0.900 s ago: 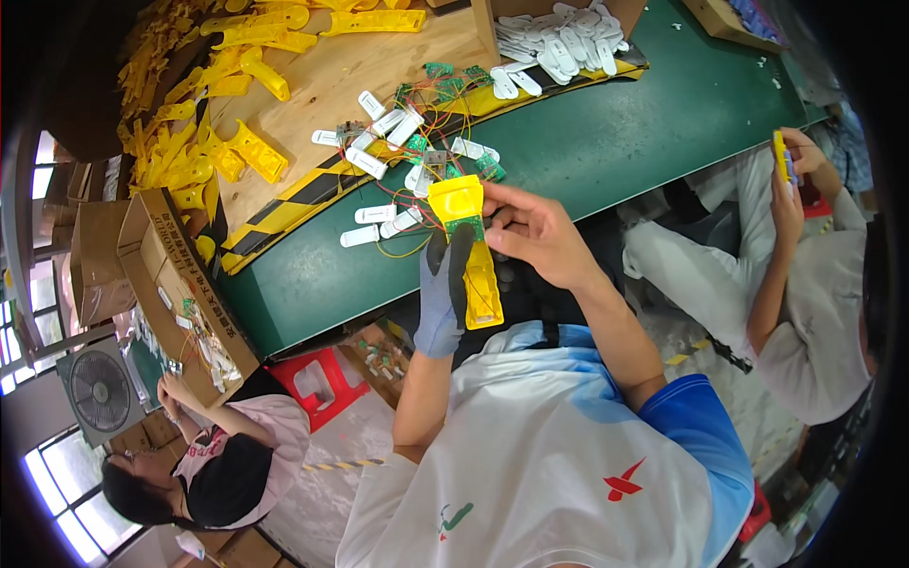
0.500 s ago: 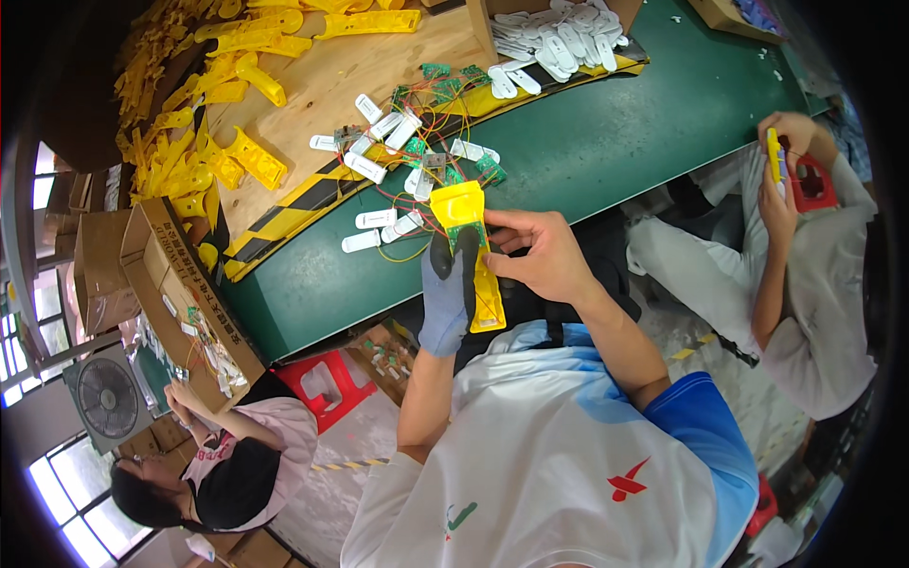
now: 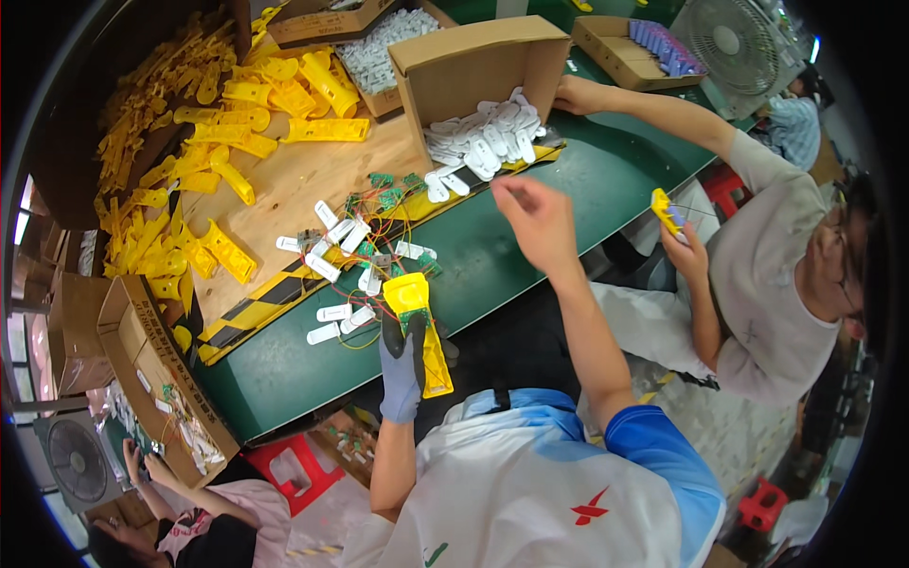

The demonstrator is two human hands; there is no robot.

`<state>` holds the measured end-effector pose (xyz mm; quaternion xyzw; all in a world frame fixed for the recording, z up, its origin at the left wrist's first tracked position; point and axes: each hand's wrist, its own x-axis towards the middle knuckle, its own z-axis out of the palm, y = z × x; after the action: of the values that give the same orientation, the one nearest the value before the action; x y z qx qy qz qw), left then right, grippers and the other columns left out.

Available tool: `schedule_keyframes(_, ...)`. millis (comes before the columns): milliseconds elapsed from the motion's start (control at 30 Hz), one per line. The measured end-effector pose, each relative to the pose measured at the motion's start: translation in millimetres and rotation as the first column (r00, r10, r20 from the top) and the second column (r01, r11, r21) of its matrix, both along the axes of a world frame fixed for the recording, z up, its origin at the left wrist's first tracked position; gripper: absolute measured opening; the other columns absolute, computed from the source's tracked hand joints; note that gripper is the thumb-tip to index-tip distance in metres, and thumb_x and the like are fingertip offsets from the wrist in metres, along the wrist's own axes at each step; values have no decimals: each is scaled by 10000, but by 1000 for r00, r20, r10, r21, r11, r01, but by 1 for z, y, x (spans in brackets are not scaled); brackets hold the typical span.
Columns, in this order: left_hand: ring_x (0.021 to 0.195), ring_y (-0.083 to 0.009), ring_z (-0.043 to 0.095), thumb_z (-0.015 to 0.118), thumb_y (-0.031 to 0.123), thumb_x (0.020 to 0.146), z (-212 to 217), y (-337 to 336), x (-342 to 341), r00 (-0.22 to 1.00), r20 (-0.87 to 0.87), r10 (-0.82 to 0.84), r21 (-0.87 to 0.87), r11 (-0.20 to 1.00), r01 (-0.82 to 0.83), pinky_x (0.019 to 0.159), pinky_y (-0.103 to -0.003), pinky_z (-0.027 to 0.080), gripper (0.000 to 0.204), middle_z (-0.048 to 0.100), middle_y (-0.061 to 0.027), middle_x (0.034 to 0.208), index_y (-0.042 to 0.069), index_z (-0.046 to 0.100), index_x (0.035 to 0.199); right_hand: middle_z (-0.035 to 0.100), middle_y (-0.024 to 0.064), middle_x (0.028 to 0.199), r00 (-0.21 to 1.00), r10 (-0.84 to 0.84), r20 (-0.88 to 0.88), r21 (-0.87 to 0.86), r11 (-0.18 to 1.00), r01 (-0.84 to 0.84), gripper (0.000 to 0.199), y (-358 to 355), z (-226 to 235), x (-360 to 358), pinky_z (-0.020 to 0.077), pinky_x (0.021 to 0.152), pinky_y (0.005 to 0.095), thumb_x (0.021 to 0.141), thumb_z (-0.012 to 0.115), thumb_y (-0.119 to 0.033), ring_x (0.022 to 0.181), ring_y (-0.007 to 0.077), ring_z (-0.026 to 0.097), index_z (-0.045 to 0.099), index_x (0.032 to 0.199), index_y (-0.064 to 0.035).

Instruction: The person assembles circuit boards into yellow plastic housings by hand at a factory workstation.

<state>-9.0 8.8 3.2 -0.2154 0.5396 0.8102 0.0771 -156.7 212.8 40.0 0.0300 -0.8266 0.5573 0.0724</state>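
Note:
My left hand (image 3: 402, 371), in a grey glove with dark fingertips, grips a long yellow plastic housing (image 3: 408, 291). The housing stands tilted at the table's near edge, its wide end up. My bare right hand (image 3: 543, 230) is raised over the green table, apart from the housing. Its fingers are curled and smeared, and nothing shows in them. Beyond it lies a pile of white oval plastic covers (image 3: 485, 142), partly inside a tipped cardboard box (image 3: 478, 52). Left of the housing, green circuit boards (image 3: 389, 198) and white covers (image 3: 324, 266) lie tangled with red and yellow wires.
Yellow housings (image 3: 230, 254) are heaped on the wooden board at the left. Striped tape (image 3: 251, 317) runs along its edge. A co-worker's hand (image 3: 689, 254) at the right holds a yellow part, and that person's other arm reaches behind the tipped box. A long carton (image 3: 204, 407) stands left.
My right hand has left the housing and moved up toward the white covers. My left hand keeps its grip. The view has shifted, and the co-worker's arm now reaches across the table.

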Motion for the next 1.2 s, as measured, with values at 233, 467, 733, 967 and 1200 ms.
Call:
schedule_keyframes(233, 512, -203, 615, 589, 231, 967, 1, 4, 3, 997, -63, 42, 1, 999, -42, 441, -332, 518, 196, 586, -71, 742, 85, 483, 1043, 713, 130, 872, 952, 52, -302, 557, 820, 132, 210, 6, -12, -76, 528, 680, 404, 798, 734, -211, 762, 296, 686, 712, 916, -39)
schedule_keyframes(467, 535, -194, 612, 536, 346, 994, -4, 1, -2, 997, -69, 45, 135, 990, -35, 456, -321, 513, 300, 588, -81, 804, 78, 455, 1100, 722, 106, 782, 980, -13, -200, 81, 996, 30, 194, -8, -8, -44, 518, 613, 324, 825, 736, -193, 677, 209, 697, 699, 883, -10)
schedule_keyframes(733, 860, -175, 645, 486, 185, 1007, -12, 19, -1, 935, -313, 168, -100, 973, -208, 672, -285, 537, 496, 583, -153, 1135, 43, 327, 1455, 735, 101, 927, 929, 274, 248, -243, 946, -214, 221, -53, -18, 99, 537, 739, 236, 898, 662, -39, 813, 90, 664, 684, 1091, 67)
schedule_keyframes(967, 1174, -309, 567, 461, 100, 969, -14, 16, -1, 902, -432, 8, -506, 826, -250, 985, -387, 441, 438, 554, -212, 1303, -5, 422, 1393, 731, 107, 939, 832, 419, 363, -407, 875, -263, 220, -47, -18, 106, 545, 741, 247, 905, 672, -62, 828, 113, 675, 687, 1083, 66)
schedule_keyframes(1200, 1178, -354, 562, 461, 77, 938, -10, 15, 0, 910, -414, -26, -533, 817, -219, 972, -400, 449, 424, 550, -227, 1294, 8, 452, 1356, 720, 141, 1025, 813, 495, 307, -534, 797, -284, 332, -50, -40, 105, 538, 846, 266, 893, 668, -14, 916, 131, 675, 622, 1215, 51)
